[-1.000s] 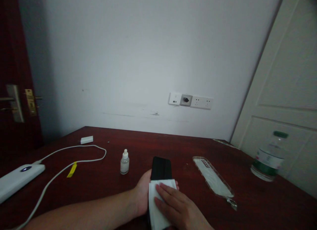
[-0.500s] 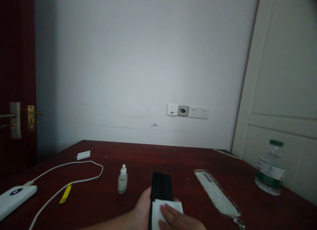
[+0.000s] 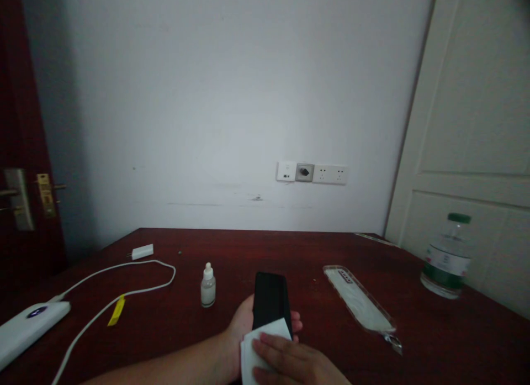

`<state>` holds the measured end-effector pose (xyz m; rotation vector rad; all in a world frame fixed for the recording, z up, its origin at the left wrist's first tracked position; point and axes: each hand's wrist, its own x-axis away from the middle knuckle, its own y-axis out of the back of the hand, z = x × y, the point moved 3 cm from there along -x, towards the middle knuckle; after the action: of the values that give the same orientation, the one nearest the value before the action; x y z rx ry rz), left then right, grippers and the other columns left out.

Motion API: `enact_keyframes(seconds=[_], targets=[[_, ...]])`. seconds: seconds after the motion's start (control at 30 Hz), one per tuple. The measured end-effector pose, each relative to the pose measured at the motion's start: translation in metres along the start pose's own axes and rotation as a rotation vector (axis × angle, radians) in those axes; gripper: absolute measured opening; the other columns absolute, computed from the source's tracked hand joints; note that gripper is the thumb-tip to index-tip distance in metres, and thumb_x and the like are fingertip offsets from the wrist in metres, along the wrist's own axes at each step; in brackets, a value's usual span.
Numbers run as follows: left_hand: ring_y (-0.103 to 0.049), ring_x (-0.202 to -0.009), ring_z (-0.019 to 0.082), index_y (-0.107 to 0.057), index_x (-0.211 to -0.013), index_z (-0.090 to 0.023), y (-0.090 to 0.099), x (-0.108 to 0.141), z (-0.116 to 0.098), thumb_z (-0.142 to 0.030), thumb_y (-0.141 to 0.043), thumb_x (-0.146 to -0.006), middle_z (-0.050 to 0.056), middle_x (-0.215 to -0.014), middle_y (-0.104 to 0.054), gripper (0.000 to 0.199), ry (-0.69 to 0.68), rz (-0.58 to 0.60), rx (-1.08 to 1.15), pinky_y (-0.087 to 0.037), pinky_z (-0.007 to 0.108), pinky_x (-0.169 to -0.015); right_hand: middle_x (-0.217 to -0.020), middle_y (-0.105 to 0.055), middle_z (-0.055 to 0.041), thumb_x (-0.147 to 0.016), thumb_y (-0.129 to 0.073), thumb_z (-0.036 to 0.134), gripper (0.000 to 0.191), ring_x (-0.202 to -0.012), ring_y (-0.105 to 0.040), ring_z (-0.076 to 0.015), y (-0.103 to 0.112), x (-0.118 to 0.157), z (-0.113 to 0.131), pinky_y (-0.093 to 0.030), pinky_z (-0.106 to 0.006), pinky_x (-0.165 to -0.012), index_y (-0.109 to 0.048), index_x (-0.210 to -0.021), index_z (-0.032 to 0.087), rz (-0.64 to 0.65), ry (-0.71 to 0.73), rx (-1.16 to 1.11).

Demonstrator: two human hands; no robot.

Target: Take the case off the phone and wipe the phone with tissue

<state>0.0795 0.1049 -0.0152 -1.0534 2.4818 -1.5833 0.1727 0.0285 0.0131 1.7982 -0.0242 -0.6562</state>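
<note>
A black phone (image 3: 270, 299) rests in my left hand (image 3: 240, 330), whose thumb side shows on the left and whose fingertips curl round the right edge. Over the phone's lower part lies a folded white tissue (image 3: 248, 352). My right hand (image 3: 296, 360) presses the tissue down with its fingers laid across it, and the phone's lower end is hidden beneath. To the left of the phone stands a small dropper bottle (image 3: 208, 291) with a white top. A clear phone case (image 3: 358, 299) with a ring strap lies to the right.
On the dark red table (image 3: 174, 341), a white power bank (image 3: 33, 330) with a cable (image 3: 99, 317) and yellow tag (image 3: 116, 311) lies at left. A white charger plug (image 3: 142, 252) is farther back. A green-capped water bottle (image 3: 446, 258) stands at right. Sockets (image 3: 330, 174) are on the wall.
The tissue and my right hand have shifted left over the phone, and the tissue has tilted. More of my left fingertips shows at the right edge. The view has tipped down slightly.
</note>
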Motion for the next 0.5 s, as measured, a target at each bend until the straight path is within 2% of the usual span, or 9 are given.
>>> enact_keyframes(seconds=[0.17, 0.27, 0.4, 0.5], targets=[[-0.062, -0.065, 0.022, -0.060, -0.087, 0.000, -0.005, 0.005, -0.001, -0.047, -0.027, -0.084, 0.016, -0.073, -0.064, 0.058, 0.018, -0.037, -0.069, -0.045, 0.030, -0.067, -0.131, -0.046, -0.0068, -0.097, -0.035, 0.030, 0.032, -0.122, -0.038, -0.0197, 0.007, -0.004, 0.005, -0.038, -0.027, -0.096, -0.055, -0.116, 0.014, 0.039, 0.004, 0.102], [-0.060, -0.059, 0.020, -0.059, -0.090, -0.002, -0.006, 0.006, -0.002, -0.048, -0.029, -0.084, 0.013, -0.069, -0.063, 0.055, 0.036, -0.067, -0.042, -0.044, 0.027, -0.060, -0.127, -0.050, -0.0070, -0.098, -0.033, 0.026, 0.031, -0.119, -0.043, -0.0197, 0.008, 0.000, 0.005, -0.043, -0.027, -0.092, -0.055, -0.116, 0.014, 0.000, -0.019, 0.178], [-0.053, -0.047, 0.014, -0.059, -0.092, -0.004, -0.006, 0.006, 0.001, -0.049, -0.036, -0.081, 0.009, -0.062, -0.061, 0.052, 0.113, -0.010, -0.001, -0.038, 0.022, -0.046, -0.119, -0.057, -0.0097, -0.097, -0.031, 0.035, 0.037, -0.109, -0.054, -0.0220, 0.008, 0.008, 0.003, -0.051, -0.030, -0.081, -0.055, -0.114, 0.013, -0.053, -0.066, 0.249], [-0.058, -0.056, 0.017, -0.059, -0.092, -0.001, -0.007, 0.006, 0.001, -0.051, -0.036, -0.081, 0.012, -0.067, -0.062, 0.056, 0.099, 0.015, -0.029, -0.042, 0.022, -0.052, -0.115, -0.060, -0.0090, -0.097, -0.029, 0.037, 0.038, -0.104, -0.057, -0.0223, 0.006, 0.009, 0.004, -0.054, -0.032, -0.075, -0.058, -0.108, 0.014, -0.059, -0.056, 0.242]])
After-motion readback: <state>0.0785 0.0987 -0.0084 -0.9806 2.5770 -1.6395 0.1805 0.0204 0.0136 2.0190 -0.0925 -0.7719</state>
